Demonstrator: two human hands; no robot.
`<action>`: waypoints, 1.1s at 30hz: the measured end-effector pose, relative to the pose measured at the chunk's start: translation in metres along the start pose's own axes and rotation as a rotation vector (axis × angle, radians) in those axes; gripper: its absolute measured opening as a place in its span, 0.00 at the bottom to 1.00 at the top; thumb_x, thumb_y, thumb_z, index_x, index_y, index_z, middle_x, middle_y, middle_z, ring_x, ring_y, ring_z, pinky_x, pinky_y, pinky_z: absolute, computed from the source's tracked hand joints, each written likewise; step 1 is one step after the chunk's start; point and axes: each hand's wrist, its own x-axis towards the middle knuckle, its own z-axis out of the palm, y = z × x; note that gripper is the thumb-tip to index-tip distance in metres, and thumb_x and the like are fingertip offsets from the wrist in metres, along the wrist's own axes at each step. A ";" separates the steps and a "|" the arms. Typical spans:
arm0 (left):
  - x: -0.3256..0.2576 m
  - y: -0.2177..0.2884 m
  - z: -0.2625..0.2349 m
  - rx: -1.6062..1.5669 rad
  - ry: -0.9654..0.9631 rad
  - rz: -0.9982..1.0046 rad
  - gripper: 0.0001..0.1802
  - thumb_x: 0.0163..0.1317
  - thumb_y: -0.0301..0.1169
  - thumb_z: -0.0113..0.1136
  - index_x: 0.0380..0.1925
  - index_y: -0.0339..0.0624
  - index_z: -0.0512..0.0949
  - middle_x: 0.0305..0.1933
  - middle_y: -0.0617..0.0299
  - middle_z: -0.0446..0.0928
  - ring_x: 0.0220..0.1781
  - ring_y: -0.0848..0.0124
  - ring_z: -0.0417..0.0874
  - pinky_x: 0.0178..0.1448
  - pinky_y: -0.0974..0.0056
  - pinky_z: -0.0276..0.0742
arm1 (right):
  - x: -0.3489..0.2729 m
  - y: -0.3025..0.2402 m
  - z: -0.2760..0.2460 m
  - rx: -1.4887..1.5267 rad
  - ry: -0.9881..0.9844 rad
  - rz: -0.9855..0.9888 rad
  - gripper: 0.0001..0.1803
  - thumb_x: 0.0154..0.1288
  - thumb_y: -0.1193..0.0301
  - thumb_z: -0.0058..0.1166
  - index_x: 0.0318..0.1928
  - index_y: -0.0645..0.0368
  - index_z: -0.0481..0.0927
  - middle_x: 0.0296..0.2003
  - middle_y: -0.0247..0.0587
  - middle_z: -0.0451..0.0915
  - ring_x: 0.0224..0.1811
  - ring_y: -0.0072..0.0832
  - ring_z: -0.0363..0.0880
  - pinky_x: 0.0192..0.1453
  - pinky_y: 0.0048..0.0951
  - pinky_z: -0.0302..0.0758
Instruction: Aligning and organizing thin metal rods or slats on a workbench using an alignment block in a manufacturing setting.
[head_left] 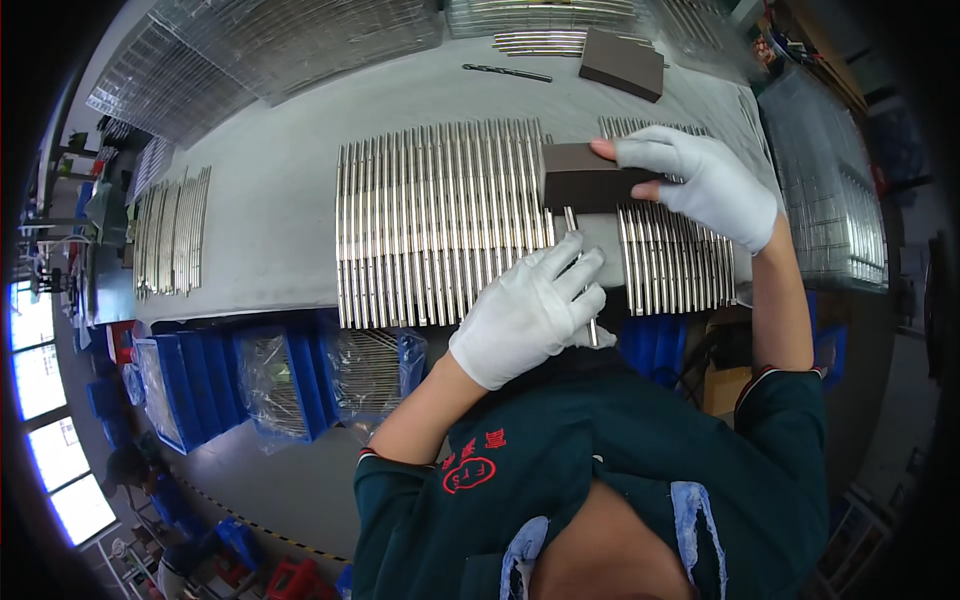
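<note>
My left hand (528, 312), in a white glove, is closed around a thin shiny metal rod (571, 220) near the table's front edge; the rod's upper end points at the block. My right hand (705, 180) wears a white glove with bare thumb and fingertip showing. It grips a dark brown rectangular block (590, 190) at its right end. Left of the block lies a wide row of upright-aligned metal rods (430, 225), side by side. Under and beside my right hand is a second, narrower row of rods (678, 262).
Another brown block (622, 64) and a dark drill bit (507, 73) lie at the back. A small group of rods (172, 235) is at far left. Clear plastic trays (825, 180) stand right and behind. Blue bins (195, 385) holding bagged rods sit below the table's front edge.
</note>
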 end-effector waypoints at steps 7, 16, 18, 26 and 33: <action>-0.004 -0.002 0.006 0.023 0.030 0.024 0.24 0.52 0.51 0.64 0.36 0.43 0.74 0.55 0.53 0.77 0.62 0.51 0.77 0.58 0.54 0.78 | 0.004 0.006 -0.002 -0.072 -0.036 -0.048 0.35 0.54 0.85 0.63 0.61 0.40 0.80 0.48 0.34 0.82 0.46 0.30 0.83 0.51 0.29 0.81; -0.005 -0.006 0.007 0.043 0.053 0.033 0.22 0.52 0.48 0.64 0.36 0.43 0.74 0.54 0.54 0.77 0.62 0.51 0.77 0.60 0.53 0.76 | -0.009 0.001 -0.002 -0.097 0.007 0.050 0.35 0.56 0.85 0.62 0.62 0.39 0.78 0.48 0.36 0.82 0.47 0.33 0.82 0.51 0.27 0.81; -0.002 -0.003 0.003 0.031 0.055 0.027 0.21 0.52 0.48 0.63 0.36 0.43 0.74 0.54 0.54 0.77 0.61 0.51 0.77 0.61 0.53 0.75 | -0.009 -0.004 -0.003 -0.137 -0.004 0.072 0.36 0.55 0.86 0.61 0.62 0.39 0.78 0.49 0.36 0.82 0.47 0.32 0.82 0.51 0.27 0.82; -0.002 -0.004 0.002 0.044 0.030 0.038 0.20 0.52 0.47 0.63 0.35 0.43 0.75 0.54 0.54 0.77 0.62 0.51 0.77 0.63 0.53 0.75 | -0.007 0.006 -0.005 -0.147 0.041 -0.047 0.32 0.58 0.81 0.61 0.62 0.38 0.78 0.46 0.35 0.83 0.42 0.34 0.83 0.48 0.30 0.80; -0.002 -0.002 0.005 -0.010 0.026 0.028 0.24 0.51 0.51 0.65 0.36 0.42 0.75 0.54 0.54 0.77 0.62 0.50 0.76 0.63 0.52 0.74 | -0.010 0.006 0.004 -0.005 0.053 -0.027 0.32 0.58 0.81 0.61 0.62 0.38 0.79 0.46 0.35 0.83 0.42 0.34 0.84 0.48 0.29 0.80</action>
